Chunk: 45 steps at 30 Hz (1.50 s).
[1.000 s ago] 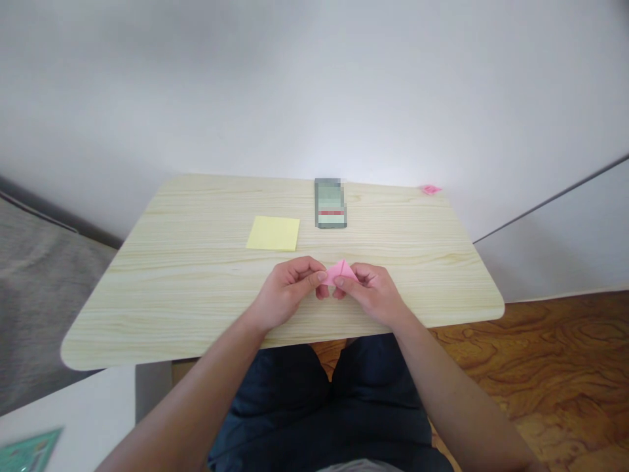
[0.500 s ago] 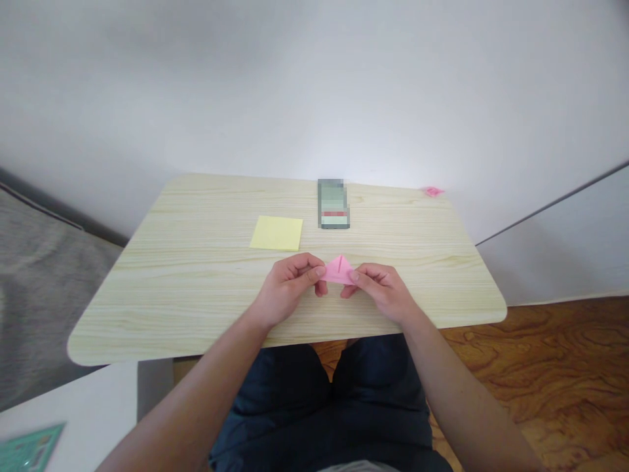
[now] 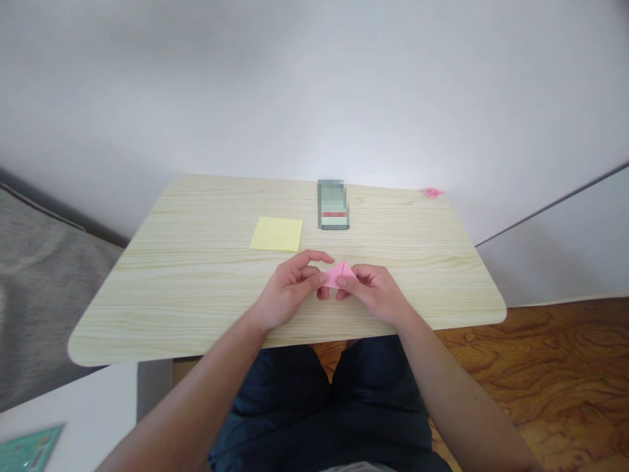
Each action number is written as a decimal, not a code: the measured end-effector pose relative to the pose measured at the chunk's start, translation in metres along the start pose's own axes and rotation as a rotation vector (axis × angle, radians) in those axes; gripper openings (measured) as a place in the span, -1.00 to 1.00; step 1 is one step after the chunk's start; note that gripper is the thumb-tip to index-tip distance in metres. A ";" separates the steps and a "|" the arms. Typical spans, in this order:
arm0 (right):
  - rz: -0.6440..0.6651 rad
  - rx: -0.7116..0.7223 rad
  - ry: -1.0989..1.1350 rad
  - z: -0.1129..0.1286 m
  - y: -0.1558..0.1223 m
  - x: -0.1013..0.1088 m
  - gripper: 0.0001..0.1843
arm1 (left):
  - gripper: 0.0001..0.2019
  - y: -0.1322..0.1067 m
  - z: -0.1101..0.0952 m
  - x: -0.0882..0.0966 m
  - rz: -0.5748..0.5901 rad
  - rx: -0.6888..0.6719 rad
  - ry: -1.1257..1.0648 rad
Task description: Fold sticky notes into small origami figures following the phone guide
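Observation:
Between my two hands is a small piece of pink folded paper (image 3: 341, 270), shaped like a triangle with its peak pointing away from me and a crease down the middle. My left hand (image 3: 293, 282) pinches its left corner between thumb and fingers, with the index finger stretched out above the paper. The thumb of my right hand (image 3: 376, 288) presses on the front of the paper near its middle, while the fingers of that hand sit behind it. Both hands are just above the near part of the table.
A yellow pad of paper (image 3: 276, 235) lies left of centre on the wooden table (image 3: 196, 282). Behind my hands is a phone-like device (image 3: 333, 204) with a blurred screen. A small folded pink paper piece (image 3: 433, 193) rests at the far right corner, by the white wall (image 3: 314, 85).
My right thumb has slid left to the middle of the pink paper, which now tilts a little. My left index finger has lifted and straightened.

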State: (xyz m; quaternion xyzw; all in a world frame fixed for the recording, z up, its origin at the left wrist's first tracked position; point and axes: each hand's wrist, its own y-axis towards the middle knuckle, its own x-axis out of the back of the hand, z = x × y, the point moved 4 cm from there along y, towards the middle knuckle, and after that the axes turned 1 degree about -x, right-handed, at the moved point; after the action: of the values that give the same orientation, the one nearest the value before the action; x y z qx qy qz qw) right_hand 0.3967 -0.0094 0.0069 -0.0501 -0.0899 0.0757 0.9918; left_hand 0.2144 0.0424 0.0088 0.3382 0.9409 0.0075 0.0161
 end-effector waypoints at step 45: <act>0.125 -0.112 0.216 -0.008 0.009 0.009 -0.61 | -0.79 -0.005 -0.013 0.001 -0.250 -0.524 0.439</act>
State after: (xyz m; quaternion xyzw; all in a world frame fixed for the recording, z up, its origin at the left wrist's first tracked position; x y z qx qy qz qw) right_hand 0.4053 0.0005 -0.0001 -0.1189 0.0166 0.1262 0.9847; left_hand 0.2103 0.0395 0.0212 0.1952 0.9221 0.3190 -0.0994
